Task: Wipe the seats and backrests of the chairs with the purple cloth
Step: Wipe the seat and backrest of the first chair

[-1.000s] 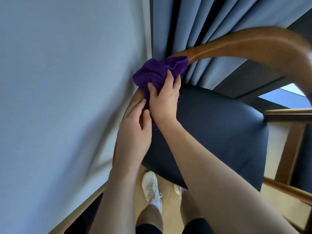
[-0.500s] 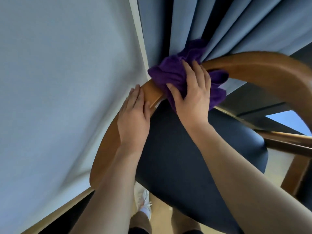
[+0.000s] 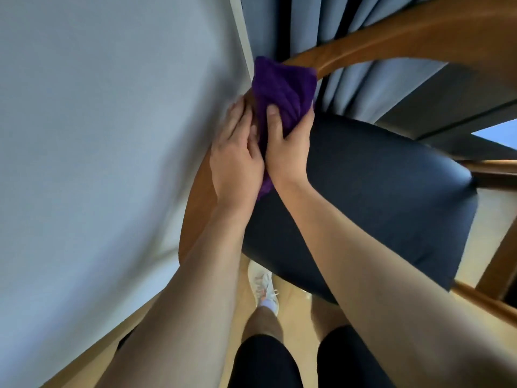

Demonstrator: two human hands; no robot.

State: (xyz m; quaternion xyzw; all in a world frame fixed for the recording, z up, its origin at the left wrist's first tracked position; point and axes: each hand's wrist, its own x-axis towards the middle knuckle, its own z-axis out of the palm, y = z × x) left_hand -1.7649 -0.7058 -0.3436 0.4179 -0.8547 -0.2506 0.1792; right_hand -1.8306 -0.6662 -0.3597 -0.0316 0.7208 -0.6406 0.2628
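The left hand [image 3: 237, 161] and the right hand [image 3: 288, 152] are bare, and the right thumb's nail is short and plain. Behind each wrist the left forearm [image 3: 195, 275] and the right forearm [image 3: 363, 261] are bare too, uncovered all the way to the bottom edge of the view. Well below the hands, between the two forearms, are close-fitting black shorts [image 3: 265, 362], with the legs bare past the hem. Between shorts and hands a white lace-up sneaker [image 3: 261, 278] shows on one foot. It is blurred, perhaps with pinkish trim, and has a white sock [image 3: 269, 303] at the ankle.
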